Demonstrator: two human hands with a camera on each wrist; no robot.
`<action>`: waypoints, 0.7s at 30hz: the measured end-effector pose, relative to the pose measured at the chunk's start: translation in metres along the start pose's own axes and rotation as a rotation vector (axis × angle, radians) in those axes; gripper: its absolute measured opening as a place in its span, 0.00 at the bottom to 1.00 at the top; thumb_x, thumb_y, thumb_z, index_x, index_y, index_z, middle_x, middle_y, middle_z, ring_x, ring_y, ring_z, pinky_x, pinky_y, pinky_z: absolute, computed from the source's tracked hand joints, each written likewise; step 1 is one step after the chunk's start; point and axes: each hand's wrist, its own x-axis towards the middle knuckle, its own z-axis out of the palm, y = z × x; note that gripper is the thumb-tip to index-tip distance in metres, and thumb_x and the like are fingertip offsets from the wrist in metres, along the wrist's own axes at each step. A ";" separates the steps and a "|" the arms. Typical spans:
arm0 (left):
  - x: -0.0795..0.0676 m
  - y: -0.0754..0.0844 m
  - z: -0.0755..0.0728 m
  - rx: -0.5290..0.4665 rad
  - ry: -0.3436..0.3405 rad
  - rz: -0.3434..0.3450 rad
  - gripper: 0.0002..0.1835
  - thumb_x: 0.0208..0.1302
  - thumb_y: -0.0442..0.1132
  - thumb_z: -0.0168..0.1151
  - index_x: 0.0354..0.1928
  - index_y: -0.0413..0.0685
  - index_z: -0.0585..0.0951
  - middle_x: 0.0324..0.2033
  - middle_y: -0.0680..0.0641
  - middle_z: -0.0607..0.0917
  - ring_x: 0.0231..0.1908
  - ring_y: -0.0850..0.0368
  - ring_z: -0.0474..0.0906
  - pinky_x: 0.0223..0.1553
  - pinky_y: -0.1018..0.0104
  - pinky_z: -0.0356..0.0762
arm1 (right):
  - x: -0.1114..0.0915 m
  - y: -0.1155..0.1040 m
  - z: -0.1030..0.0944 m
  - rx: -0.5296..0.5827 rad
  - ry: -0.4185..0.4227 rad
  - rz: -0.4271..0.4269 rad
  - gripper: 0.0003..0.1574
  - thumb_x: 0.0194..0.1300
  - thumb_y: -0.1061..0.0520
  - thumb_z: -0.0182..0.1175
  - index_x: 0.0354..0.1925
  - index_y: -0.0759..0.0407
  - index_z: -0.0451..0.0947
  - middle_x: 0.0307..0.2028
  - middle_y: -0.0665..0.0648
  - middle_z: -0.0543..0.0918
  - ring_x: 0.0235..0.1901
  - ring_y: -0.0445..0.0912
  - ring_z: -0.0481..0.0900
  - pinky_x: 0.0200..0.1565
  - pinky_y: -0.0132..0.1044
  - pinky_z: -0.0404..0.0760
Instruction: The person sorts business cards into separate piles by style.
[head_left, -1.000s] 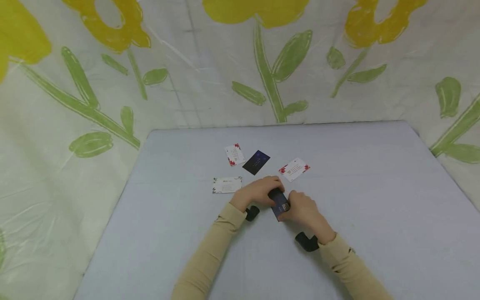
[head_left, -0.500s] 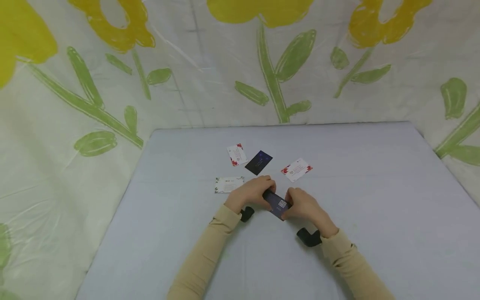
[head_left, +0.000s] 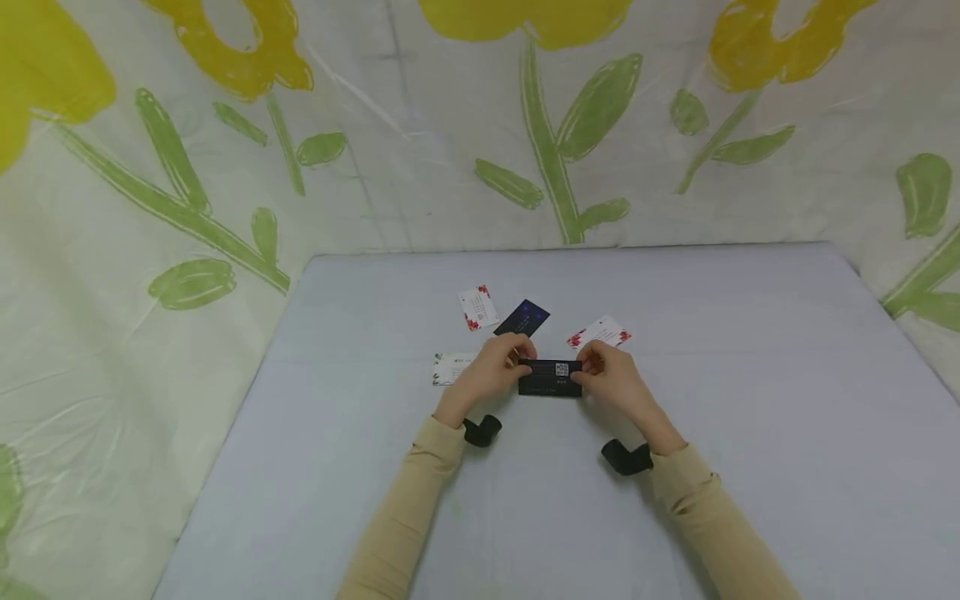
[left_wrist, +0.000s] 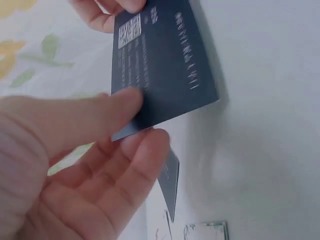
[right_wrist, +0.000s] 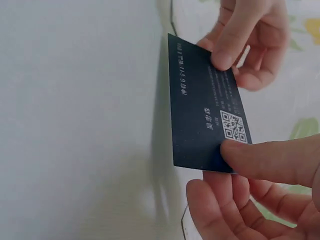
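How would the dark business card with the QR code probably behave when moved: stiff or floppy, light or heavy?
The dark business card is probably fairly stiff: pinched only at its two ends, it looks flat between them. It is likely light, as its edge looks very thin.

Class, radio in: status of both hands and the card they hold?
Left hand, right hand: pinching opposite ends of held card. QR code showing. Four other cards nearby, none covering it.
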 end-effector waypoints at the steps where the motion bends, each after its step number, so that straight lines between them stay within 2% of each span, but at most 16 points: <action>1: 0.001 -0.001 -0.001 -0.026 0.033 -0.005 0.06 0.53 0.28 0.60 0.34 0.40 0.76 0.31 0.47 0.77 0.32 0.58 0.72 0.35 0.71 0.70 | 0.003 0.000 -0.001 0.018 0.018 -0.004 0.11 0.50 0.64 0.62 0.33 0.65 0.71 0.27 0.58 0.75 0.30 0.48 0.74 0.33 0.38 0.72; 5: 0.003 -0.004 -0.002 -0.050 0.111 -0.056 0.06 0.53 0.29 0.61 0.34 0.38 0.77 0.32 0.46 0.79 0.31 0.58 0.73 0.34 0.72 0.71 | 0.014 -0.001 -0.004 0.038 0.030 0.017 0.12 0.51 0.62 0.63 0.34 0.66 0.73 0.27 0.58 0.76 0.30 0.49 0.74 0.30 0.36 0.72; 10: 0.003 -0.006 0.000 0.020 0.145 -0.134 0.05 0.51 0.28 0.62 0.31 0.37 0.79 0.28 0.45 0.80 0.27 0.58 0.73 0.31 0.73 0.70 | 0.025 -0.004 0.000 -0.018 0.000 0.042 0.14 0.49 0.61 0.64 0.33 0.66 0.73 0.27 0.59 0.78 0.29 0.48 0.74 0.26 0.34 0.70; 15: 0.002 -0.005 0.004 0.124 0.165 -0.200 0.05 0.51 0.29 0.62 0.32 0.38 0.79 0.26 0.47 0.78 0.26 0.59 0.70 0.29 0.71 0.68 | 0.032 -0.006 0.009 -0.153 0.003 -0.001 0.11 0.46 0.62 0.65 0.28 0.65 0.73 0.22 0.56 0.75 0.24 0.46 0.71 0.26 0.34 0.67; 21: 0.002 -0.001 0.008 0.244 0.165 -0.236 0.05 0.51 0.30 0.62 0.32 0.39 0.79 0.27 0.47 0.78 0.29 0.56 0.71 0.33 0.66 0.69 | 0.036 -0.011 0.015 -0.300 -0.024 0.037 0.11 0.49 0.60 0.64 0.27 0.64 0.71 0.21 0.55 0.72 0.23 0.47 0.68 0.24 0.36 0.65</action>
